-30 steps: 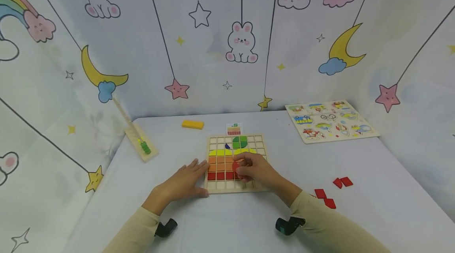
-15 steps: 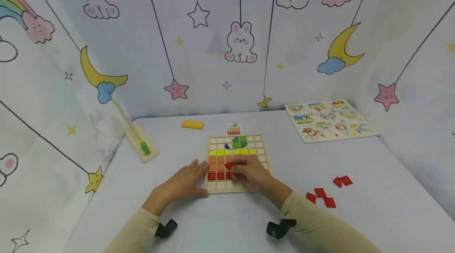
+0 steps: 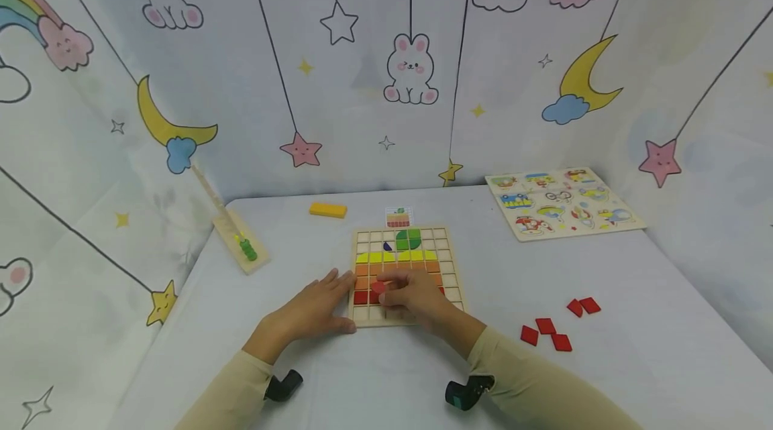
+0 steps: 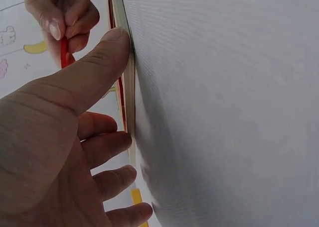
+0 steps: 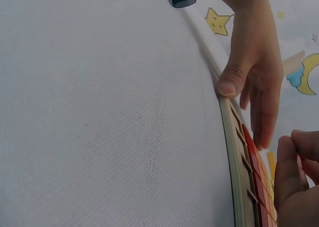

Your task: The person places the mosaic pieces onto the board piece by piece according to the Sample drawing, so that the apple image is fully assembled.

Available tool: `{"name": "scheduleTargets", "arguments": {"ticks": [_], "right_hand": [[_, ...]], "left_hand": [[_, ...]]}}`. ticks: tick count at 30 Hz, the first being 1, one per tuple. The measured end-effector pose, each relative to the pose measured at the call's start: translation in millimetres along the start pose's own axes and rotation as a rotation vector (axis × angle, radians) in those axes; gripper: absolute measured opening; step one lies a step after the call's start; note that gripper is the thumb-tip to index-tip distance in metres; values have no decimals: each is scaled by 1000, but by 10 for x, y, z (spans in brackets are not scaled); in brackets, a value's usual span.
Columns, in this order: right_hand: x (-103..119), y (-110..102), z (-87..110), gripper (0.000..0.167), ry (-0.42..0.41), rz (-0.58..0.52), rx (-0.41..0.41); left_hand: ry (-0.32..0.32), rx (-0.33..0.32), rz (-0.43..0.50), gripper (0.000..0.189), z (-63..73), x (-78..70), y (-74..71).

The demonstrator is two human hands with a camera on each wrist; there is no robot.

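A wooden grid board lies on the table, with rows of red, orange and yellow pieces and a green leaf shape set in it. My right hand pinches a red piece between thumb and fingers over the red row at the board's left half. In the left wrist view the red piece shows edge-on, above the board. My left hand rests at the board's left edge, fingers straight, thumb against its near corner. The right hand hides part of the lower rows.
Several loose red pieces lie to the right. A small picture card sits behind the board, near a yellow block. A picture puzzle board is at back right. At left stands a wooden stand with a green caterpillar.
My right hand has moved left across the board with the red piece, from the middle to the left half. The left hand has stayed at the board's edge.
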State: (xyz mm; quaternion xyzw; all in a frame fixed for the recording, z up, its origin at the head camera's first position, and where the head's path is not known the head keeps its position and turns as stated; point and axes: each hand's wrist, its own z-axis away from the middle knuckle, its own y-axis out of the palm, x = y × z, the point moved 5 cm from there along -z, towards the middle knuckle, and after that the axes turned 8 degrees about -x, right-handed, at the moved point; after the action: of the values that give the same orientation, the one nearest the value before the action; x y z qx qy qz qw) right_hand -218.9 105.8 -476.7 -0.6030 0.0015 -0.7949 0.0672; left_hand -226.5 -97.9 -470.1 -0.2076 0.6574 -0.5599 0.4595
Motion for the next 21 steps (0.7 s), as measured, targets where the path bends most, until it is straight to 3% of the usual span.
{"name": "scheduleTargets", "arguments": {"ticks": [5, 11, 15, 21], "right_hand": [[25, 62, 8, 33, -100, 238, -6], [90, 205, 40, 28, -284, 520, -6], [106, 274, 56, 27, -346, 558, 6], [77, 336, 46, 26, -332, 585, 17]], "left_hand": [[-14, 0, -7, 97, -15, 0, 7], [-24, -1, 10, 97, -16, -15, -6], [-24, -4, 18, 97, -15, -16, -4], [-23, -7, 18, 97, -21, -1, 13]]}}
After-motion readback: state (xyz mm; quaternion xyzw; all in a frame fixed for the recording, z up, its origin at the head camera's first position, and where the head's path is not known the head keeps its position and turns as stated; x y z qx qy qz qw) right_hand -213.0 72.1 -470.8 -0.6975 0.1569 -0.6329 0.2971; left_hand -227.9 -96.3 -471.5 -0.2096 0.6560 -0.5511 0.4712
